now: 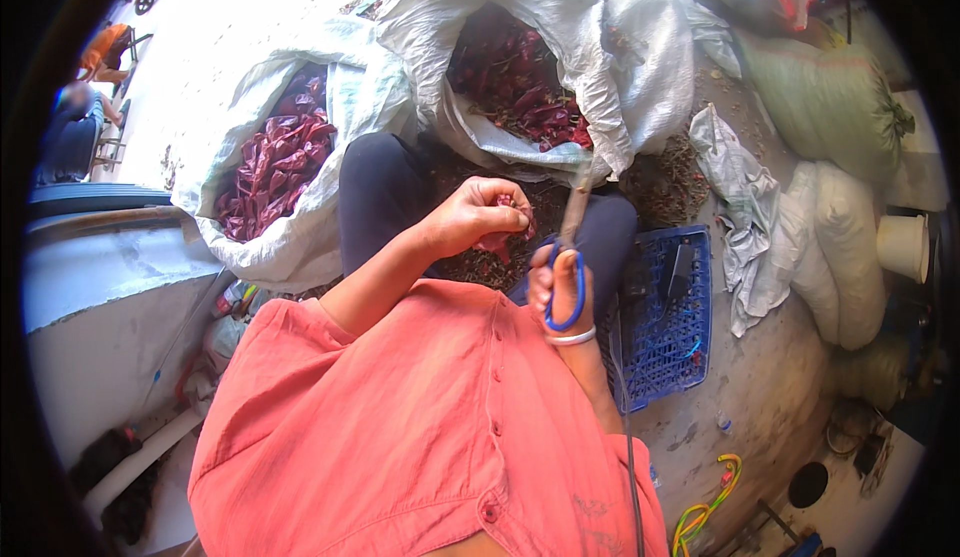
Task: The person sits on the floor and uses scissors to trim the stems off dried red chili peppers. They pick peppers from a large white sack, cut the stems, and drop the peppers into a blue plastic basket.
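My left hand [478, 219] is closed on a dried red chili [497, 244], which hangs below the fingers. My right hand [560, 292] grips a pair of scissors [566, 302] by its blue handles, the blades pointing up and away, a little blurred. The blades are apart from the chili, to its right. Beyond my knees stands an open white sack [425, 52] with dark red dried chilies [510, 82] and stem bits in it. To the left, another open white sack [365, 77] holds dried red chilies [285, 162].
A blue plastic crate [668, 382] lies at my right, with a dark object inside. Stem scraps [665, 192] litter the floor. Full sacks [850, 247] and a white bucket [903, 245] stand farther right. Another person [75, 132] sits at the far left.
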Demonstrator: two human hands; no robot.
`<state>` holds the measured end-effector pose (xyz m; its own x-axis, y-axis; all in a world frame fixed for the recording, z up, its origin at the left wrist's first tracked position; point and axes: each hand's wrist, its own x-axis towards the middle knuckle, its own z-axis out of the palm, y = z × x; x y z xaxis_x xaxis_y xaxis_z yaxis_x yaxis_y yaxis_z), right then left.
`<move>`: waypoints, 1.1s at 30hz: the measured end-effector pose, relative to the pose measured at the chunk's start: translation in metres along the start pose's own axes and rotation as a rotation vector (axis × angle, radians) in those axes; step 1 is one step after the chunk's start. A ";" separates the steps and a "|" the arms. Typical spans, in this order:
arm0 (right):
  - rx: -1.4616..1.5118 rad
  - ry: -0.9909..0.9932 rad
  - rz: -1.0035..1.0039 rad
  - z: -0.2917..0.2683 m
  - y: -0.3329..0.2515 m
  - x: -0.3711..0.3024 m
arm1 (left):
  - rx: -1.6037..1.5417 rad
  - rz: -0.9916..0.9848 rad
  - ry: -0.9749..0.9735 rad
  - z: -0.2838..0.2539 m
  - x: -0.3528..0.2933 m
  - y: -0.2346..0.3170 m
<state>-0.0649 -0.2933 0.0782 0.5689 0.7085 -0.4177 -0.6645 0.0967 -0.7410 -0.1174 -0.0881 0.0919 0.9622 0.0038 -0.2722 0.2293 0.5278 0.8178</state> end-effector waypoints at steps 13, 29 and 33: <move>-0.802 0.085 -0.289 -0.025 -0.003 -0.009 | 0.274 0.072 0.063 -0.003 -0.021 0.015; -1.007 0.047 -0.257 -0.022 0.000 -0.007 | 1.185 0.173 1.014 -0.159 -0.116 0.072; -0.946 0.013 -0.234 -0.018 0.005 0.000 | 1.604 0.082 1.200 -0.181 -0.141 0.090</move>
<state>-0.0599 -0.3058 0.0648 0.6462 0.7343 -0.2081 0.1266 -0.3720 -0.9195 -0.2588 0.1123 0.1120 0.5618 0.8022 0.2020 0.7508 -0.5970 0.2828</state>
